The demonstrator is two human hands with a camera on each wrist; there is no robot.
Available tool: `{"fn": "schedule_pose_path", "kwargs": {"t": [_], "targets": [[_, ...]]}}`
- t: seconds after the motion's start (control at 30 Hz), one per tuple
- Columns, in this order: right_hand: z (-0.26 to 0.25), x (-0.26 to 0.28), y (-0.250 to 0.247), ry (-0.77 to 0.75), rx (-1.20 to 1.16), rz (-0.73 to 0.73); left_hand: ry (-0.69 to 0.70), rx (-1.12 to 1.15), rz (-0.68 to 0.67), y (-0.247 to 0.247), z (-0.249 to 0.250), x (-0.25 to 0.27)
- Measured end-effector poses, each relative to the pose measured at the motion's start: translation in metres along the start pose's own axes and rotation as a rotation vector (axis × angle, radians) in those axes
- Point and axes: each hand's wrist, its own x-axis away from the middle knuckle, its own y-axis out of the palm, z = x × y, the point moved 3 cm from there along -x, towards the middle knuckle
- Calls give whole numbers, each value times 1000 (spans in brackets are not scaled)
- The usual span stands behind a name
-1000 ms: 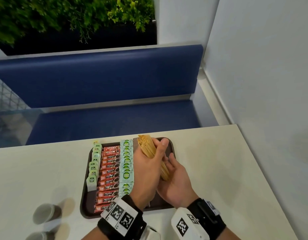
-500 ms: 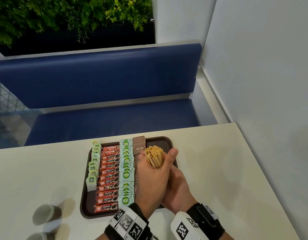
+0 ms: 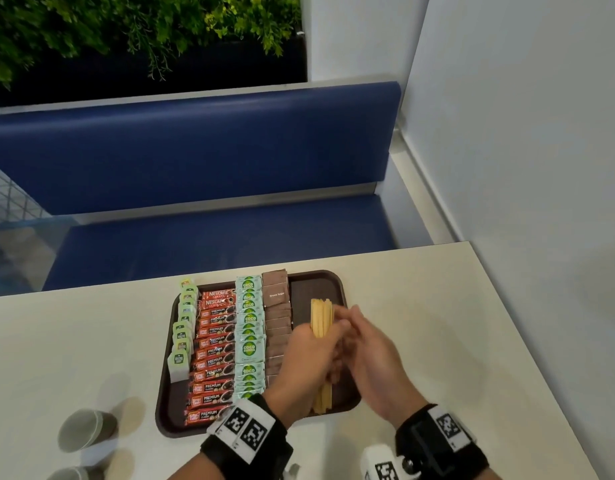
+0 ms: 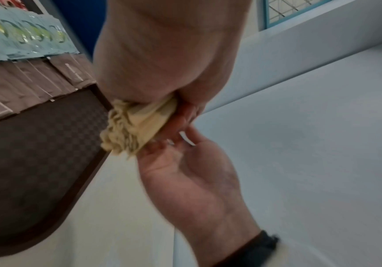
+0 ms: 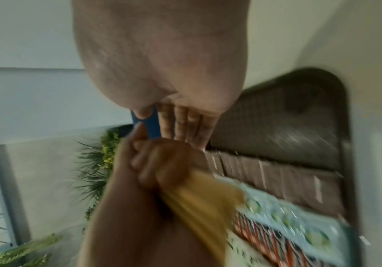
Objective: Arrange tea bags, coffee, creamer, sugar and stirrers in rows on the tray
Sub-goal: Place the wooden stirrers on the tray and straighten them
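A brown tray [image 3: 316, 289] holds rows of green tea bags [image 3: 183, 337], red coffee sachets [image 3: 214, 351], pale green creamer packets [image 3: 252, 341] and brown sugar packets [image 3: 276, 303]. My left hand [image 3: 313, 355] grips a bundle of wooden stirrers [image 3: 321, 318] lengthwise over the tray's bare right strip. I cannot tell whether the bundle touches the tray. My right hand [image 3: 368, 344] is beside it on the right, with straight fingers [image 5: 185, 124] against the left fist [image 5: 162, 168]. The stirrers' ends [image 4: 130, 130] stick out of my left palm.
Two paper cups [image 3: 86, 429] [image 3: 70, 474] stand on the pale table [image 3: 437, 341] at the lower left. A blue bench [image 3: 195, 150] lies beyond the far table edge. A white wall [image 3: 524, 133] runs along the right side.
The bundle, held nearly upright in both hands before, now points along the tray's right strip. My right hand has let go, straightened its fingers and drawn a little right.
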Motion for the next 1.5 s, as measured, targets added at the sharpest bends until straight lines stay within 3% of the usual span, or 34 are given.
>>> {"fn": "schedule_pose_path", "kwargs": {"t": [0.07, 0.13, 0.3, 0.57, 0.67, 0.77, 0.9, 0.97, 1.07, 1.2, 1.5], "targets": [[-25, -9, -3, -157, 172, -42, -112, -3, -146, 0, -5, 2], [-41, -17, 1, -209, 382, -112, -196, -56, -223, 0, -10, 4], [-49, -18, 13, -88, 789, -269, -289, -59, -271, 1, -14, 5], [-33, -15, 7, -9, 899, -371, -332, -21, -330, -5, -21, 2], [-27, -20, 5, 9, 695, -381, -301, 31, -316, -6, -24, 0], [-13, -29, -5, 24, 135, -217, -196, 170, -193, -4, -17, -5], [35, -19, -6, 292, -354, -52, 36, 447, 106, -7, 4, -17], [55, -7, -1, 403, -517, -43, 143, 436, 228, -10, 12, -20], [55, 8, 19, 448, -653, -82, 278, 268, 317, -5, 19, -13], [43, 15, 39, 487, -748, -148, 407, 70, 331, 1, 12, 1], [37, 22, 49, 419, -827, -189, 363, -127, 307, 3, 9, 0]]}}
